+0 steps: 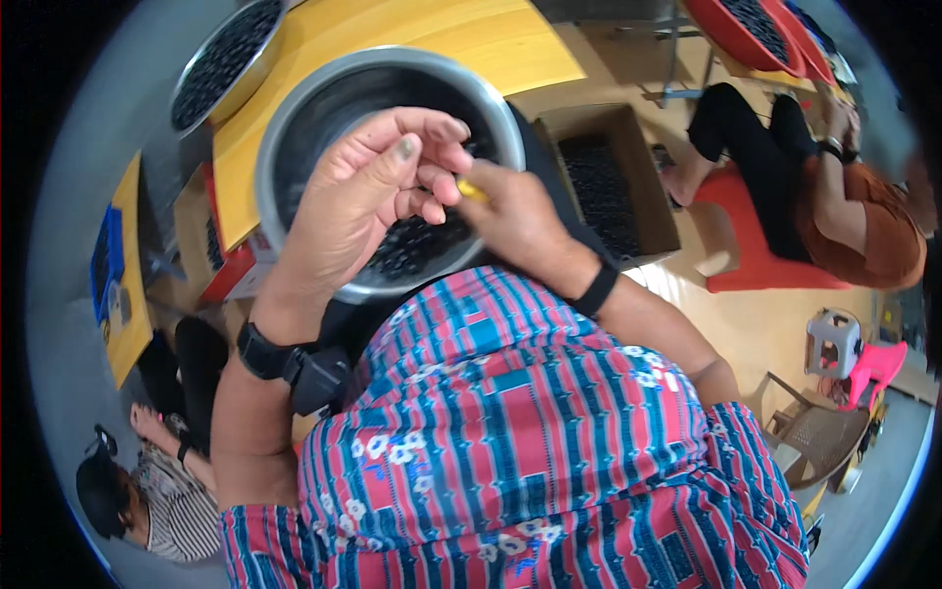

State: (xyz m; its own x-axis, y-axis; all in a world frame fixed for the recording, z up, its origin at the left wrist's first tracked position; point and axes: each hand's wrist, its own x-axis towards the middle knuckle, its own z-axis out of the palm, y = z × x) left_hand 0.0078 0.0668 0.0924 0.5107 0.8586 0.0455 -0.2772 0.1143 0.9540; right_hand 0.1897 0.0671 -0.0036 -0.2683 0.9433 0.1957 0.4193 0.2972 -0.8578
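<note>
My left hand (365, 182) is over a round metal basin (267, 167), fingers curled inward and thumb raised. Anything small inside its curl is hidden from view. Close against those fingertips is my right hand (520, 211), closed around a small yellow-handled tool (472, 189); the hand is blurred and the tool's working end cannot be seen. Many small, shiny black pieces (417, 247) lie in the bottom of the basin, which rests by my lap at the table edge.
A yellow wooden table (461, 34) holds another metal bowl (257, 74) of black pieces. An open cardboard box (653, 211) with black pieces stands on the floor to the right. One person (863, 226) sits at the right near red basins (731, 39); another (182, 501) sits lower left.
</note>
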